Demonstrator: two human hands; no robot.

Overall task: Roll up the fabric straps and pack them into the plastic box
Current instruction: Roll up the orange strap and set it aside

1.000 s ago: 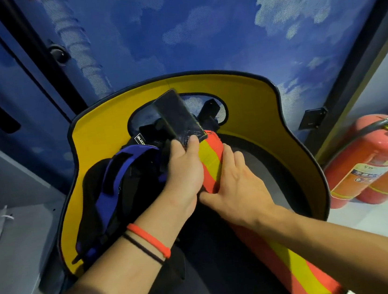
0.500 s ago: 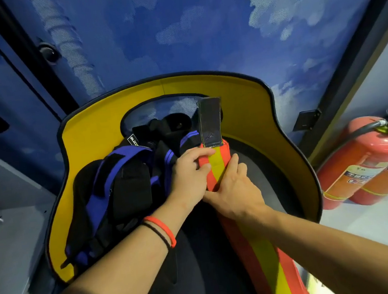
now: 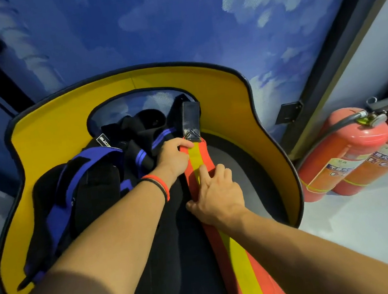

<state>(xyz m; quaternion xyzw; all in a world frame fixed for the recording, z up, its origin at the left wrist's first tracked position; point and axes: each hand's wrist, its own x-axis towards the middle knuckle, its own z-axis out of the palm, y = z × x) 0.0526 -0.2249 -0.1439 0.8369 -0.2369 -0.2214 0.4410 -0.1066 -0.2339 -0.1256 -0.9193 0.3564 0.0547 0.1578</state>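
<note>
Head view: orange-yellow strap point(image 3: 239, 263), not yet rolled, is pinched by left hand point(image 3: 173, 155), flattened under right hand point(image 3: 218, 196), fingers point(image 3: 204, 173) straight.

You wear the only camera on your head; its wide lens looks forward and down, close over your left hand point(image 3: 173, 155) and right hand point(image 3: 216, 197) on the striped strap point(image 3: 236, 263), blue wall point(image 3: 173, 27) far behind.
</note>
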